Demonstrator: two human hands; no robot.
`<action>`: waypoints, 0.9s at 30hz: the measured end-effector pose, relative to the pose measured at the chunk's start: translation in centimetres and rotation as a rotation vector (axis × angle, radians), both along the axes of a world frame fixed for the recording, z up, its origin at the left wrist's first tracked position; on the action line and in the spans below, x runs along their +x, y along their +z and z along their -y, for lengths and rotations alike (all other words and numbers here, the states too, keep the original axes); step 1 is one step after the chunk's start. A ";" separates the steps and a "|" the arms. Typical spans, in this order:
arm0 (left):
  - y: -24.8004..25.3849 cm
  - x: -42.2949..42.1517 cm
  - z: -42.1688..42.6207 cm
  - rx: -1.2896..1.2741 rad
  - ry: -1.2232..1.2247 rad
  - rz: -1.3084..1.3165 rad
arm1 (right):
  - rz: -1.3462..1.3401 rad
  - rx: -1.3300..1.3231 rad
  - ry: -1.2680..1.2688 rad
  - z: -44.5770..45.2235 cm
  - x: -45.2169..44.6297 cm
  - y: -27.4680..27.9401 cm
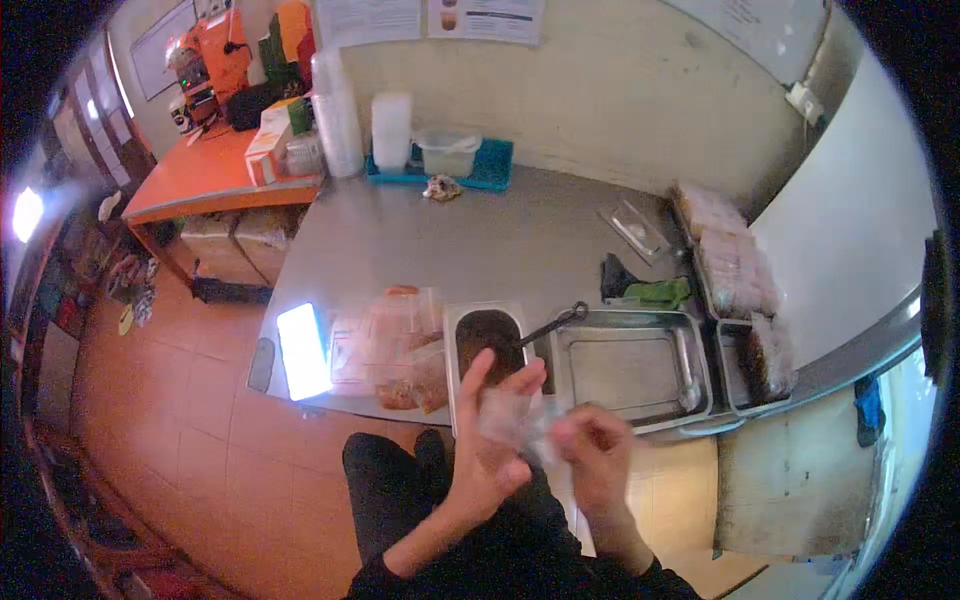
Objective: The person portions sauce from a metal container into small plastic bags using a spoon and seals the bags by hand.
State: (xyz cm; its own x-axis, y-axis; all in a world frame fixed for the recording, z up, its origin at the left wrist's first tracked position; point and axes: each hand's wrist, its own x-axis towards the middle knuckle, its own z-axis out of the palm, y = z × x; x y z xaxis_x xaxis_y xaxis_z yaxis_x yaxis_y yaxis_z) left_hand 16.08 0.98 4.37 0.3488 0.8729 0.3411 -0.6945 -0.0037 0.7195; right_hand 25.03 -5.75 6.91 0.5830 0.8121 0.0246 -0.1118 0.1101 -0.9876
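My left hand (486,440) is raised in front of the counter's edge, its fingers stretched and apart. A small clear plastic bag (512,418), blurred by motion, lies against its palm and fingers. My right hand (598,455) pinches the bag's right side between thumb and fingers. Just beyond my left fingertips stands a metal container (452,345) of dark brown contents (487,335). A black-handled utensil (552,325) leans out of it. Left of the container lie several filled clear packets (405,335).
A shallow steel tray (630,365) sits right of the container, with a green cloth (660,291) behind it. Stacked packets (735,265) fill trays at the far right. A lit phone or tablet (303,352) lies left. A blue tray (493,165) holds plastic tubs at the back.
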 end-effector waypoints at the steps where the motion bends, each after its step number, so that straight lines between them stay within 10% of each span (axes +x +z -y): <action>1: 0.1 -0.4 0.0 -0.006 0.005 -0.006 | 0.054 -0.098 0.021 -0.2 -1.0 -0.1; 3: 0.8 -1.6 -0.2 -0.468 0.076 0.015 | 0.214 -0.087 0.095 -0.3 -1.3 -1.7; 9: 0.0 -6.0 -2.0 -0.453 0.262 0.038 | 0.278 -0.169 -0.170 -4.1 4.3 -3.4; 27: -4.8 -8.3 -0.4 -0.481 0.056 -0.220 | 0.181 0.046 0.142 -1.6 7.2 -4.7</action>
